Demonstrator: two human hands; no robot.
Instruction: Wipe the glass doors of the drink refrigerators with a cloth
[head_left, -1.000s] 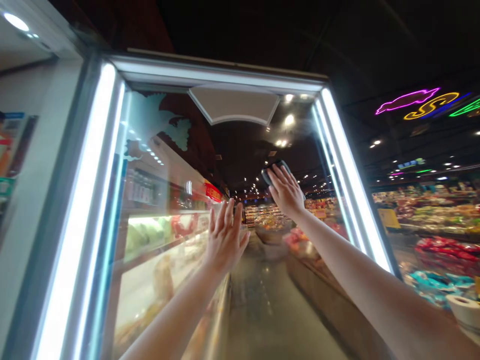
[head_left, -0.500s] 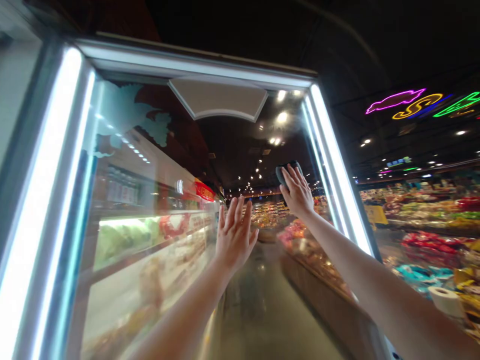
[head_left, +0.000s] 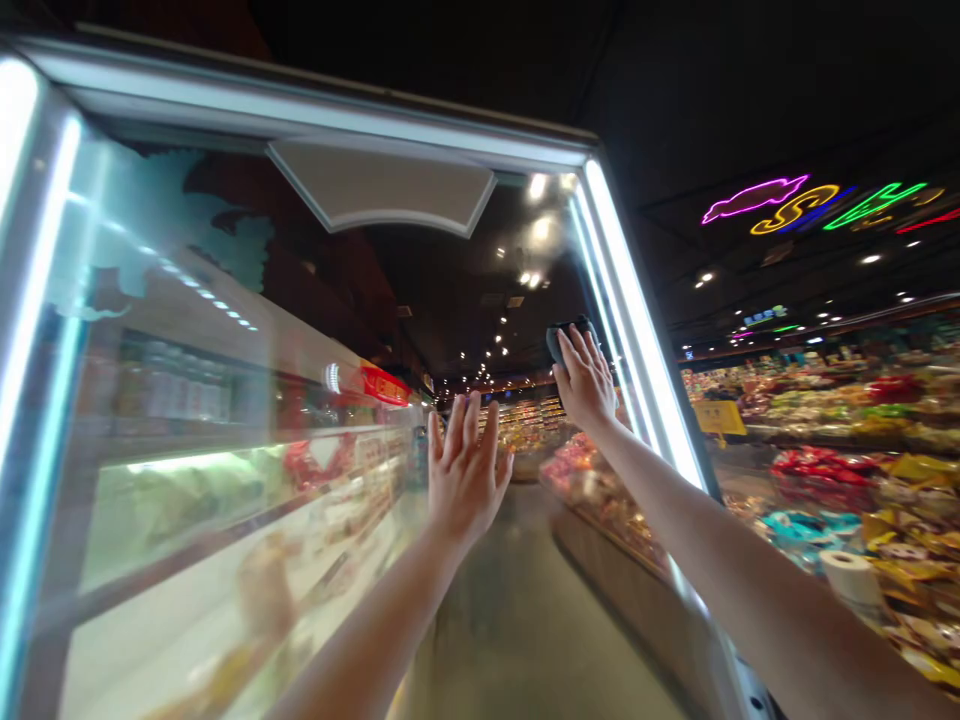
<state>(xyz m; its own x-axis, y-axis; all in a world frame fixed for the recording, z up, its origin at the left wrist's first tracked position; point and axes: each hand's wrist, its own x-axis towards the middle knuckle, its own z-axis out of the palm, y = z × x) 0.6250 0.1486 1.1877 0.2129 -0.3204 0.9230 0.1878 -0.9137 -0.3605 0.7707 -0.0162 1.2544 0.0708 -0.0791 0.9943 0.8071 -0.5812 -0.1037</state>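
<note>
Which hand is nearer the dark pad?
Right. The right hand lies over the dark pad; the left hand is apart from it, lower and to the left.

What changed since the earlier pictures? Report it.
Relative to the glass panel, the right hand and dark pad moved right, nearer the right light strip; the left hand moved right too. Nothing was grasped or released: the right hand stays on the pad, the left open.

Pad (head_left: 553, 345) between right hand (head_left: 587, 380) and glass (head_left: 352, 290), right of centre; left hand (head_left: 465, 465) lower, mid-frame. Neons (head_left: 795, 212) upper right. Roll (head_left: 851, 585) lower right, beside packs (head_left: 915, 560).
</note>
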